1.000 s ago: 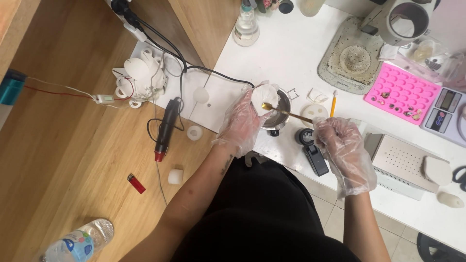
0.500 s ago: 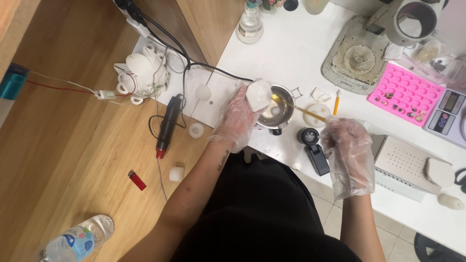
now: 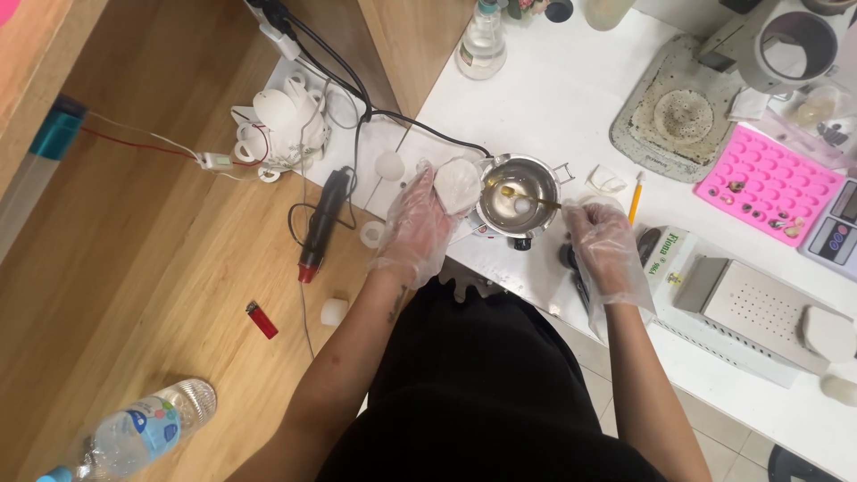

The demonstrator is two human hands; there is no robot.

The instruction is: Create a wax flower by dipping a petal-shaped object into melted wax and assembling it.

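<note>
My left hand [image 3: 418,225], in a clear plastic glove, holds a round white piece [image 3: 457,184] at the left rim of a small metal pot [image 3: 518,195] on the white table. My gloved right hand [image 3: 605,241] grips a thin stick [image 3: 534,200] whose gold-coloured tip reaches into the liquid inside the pot. A small white lump lies in the pot beneath the stick.
A pink mould tray [image 3: 769,182] and a scale [image 3: 837,230] sit at right, a perforated metal box [image 3: 748,312] near the table's front edge. A yellow pencil [image 3: 635,197], a round grey mat [image 3: 671,109], a bottle [image 3: 482,41], cables, a black tool [image 3: 321,223], a red lighter [image 3: 262,319].
My right hand has moved up and left from the table's front edge to the stick at the pot. The left hand keeps the white piece by the rim.
</note>
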